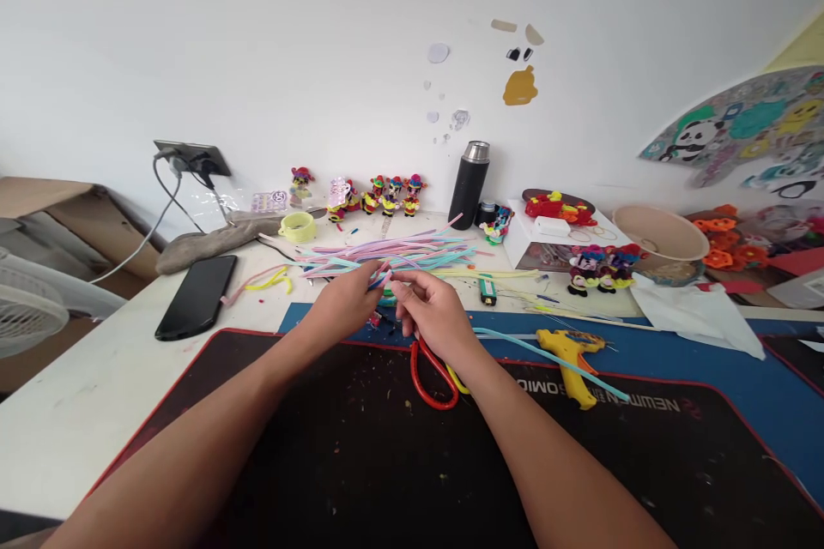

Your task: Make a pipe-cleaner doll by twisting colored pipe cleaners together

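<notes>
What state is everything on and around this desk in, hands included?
Left hand: fingers closed on a pink strip
Right hand: fingers bent beside the pink strip, grip unclear
Phone: lying flat, screen dark
Flask: upright, silver cap on
Glue gun: lying on its side
Wall socket: plugs inserted
Fuzzy sticks: loose, heaped
Tub: uncovered
Fan: running or not, unclear

Both my bare arms reach forward, converging. My left hand [348, 300], back upward, pinches at thumb and forefinger. My right hand [444, 317] curls inward, thumb toward forefinger; fingertips of both nearly meet. Right grip's closure unclear.
</notes>
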The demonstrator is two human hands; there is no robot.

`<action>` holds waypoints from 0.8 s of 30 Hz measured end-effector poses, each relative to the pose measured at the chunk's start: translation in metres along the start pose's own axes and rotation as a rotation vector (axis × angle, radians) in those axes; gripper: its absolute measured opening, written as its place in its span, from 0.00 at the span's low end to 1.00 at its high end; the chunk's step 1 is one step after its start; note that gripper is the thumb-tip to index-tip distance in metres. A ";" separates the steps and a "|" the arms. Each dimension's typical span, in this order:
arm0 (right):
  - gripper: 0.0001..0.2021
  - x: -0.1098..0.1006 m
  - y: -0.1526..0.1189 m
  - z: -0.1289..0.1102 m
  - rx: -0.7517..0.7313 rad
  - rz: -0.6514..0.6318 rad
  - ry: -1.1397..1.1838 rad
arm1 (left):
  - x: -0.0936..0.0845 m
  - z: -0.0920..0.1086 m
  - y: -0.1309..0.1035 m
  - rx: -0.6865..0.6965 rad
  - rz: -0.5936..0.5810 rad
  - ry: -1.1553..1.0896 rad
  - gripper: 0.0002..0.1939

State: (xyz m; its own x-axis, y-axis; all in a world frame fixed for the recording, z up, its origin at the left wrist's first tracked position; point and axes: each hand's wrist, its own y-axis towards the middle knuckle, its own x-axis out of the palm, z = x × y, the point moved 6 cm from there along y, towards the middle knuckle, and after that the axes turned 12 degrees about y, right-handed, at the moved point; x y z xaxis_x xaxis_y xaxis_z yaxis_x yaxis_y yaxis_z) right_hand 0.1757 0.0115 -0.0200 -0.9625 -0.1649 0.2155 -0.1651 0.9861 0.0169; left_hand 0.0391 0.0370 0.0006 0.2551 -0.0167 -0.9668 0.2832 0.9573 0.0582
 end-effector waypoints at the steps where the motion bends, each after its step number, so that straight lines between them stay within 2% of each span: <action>1: 0.18 0.002 -0.001 0.000 0.001 -0.009 -0.007 | 0.001 -0.002 -0.001 -0.001 -0.005 -0.002 0.21; 7: 0.14 0.006 -0.002 0.006 0.013 -0.045 -0.029 | 0.009 0.006 -0.010 0.019 -0.027 -0.025 0.19; 10: 0.15 0.002 -0.001 0.007 -0.006 -0.019 -0.002 | 0.008 0.016 -0.012 0.150 -0.028 -0.261 0.12; 14: 0.14 -0.002 0.000 0.004 -0.025 -0.004 0.014 | 0.003 0.026 -0.016 0.310 -0.117 -0.615 0.08; 16: 0.15 -0.003 0.000 0.000 -0.036 0.004 0.002 | 0.003 0.027 -0.017 0.316 -0.182 -0.738 0.12; 18: 0.16 -0.003 0.000 -0.003 -0.050 0.003 0.000 | 0.004 0.026 -0.018 0.290 -0.228 -0.846 0.21; 21: 0.20 -0.003 0.000 -0.007 -0.065 -0.002 0.003 | 0.004 0.022 -0.015 0.248 -0.224 -0.943 0.30; 24: 0.19 -0.006 0.001 -0.005 -0.058 0.020 -0.003 | 0.005 0.022 -0.012 0.257 -0.220 -0.936 0.31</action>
State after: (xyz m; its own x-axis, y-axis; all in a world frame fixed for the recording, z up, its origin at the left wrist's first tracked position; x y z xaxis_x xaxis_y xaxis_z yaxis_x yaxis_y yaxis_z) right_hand 0.1822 0.0134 -0.0168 -0.9660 -0.1453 0.2139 -0.1334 0.9886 0.0691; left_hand 0.0572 0.0194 0.0007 0.7681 -0.5129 -0.3832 0.5750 0.8159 0.0605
